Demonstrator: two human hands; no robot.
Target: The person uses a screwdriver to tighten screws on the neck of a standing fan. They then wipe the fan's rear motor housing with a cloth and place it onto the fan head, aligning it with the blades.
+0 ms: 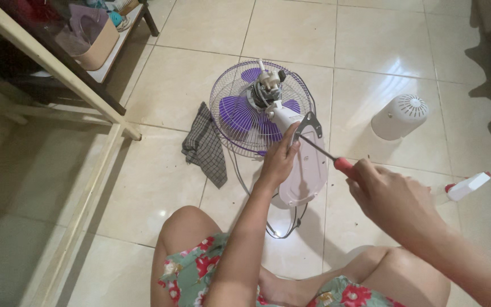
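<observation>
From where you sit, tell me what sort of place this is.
Probably a room in a home: a pale tiled floor, a wooden frame beside a low shelf of household items, and a fan taken apart on the floor.

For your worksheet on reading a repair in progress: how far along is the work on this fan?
Done: the white motor cover lies off on the floor and the motor is bare. In hand: the left hand grips the fan neck while the right hand drives a red-handled screwdriver there. Left: the purple grille is on.
</observation>
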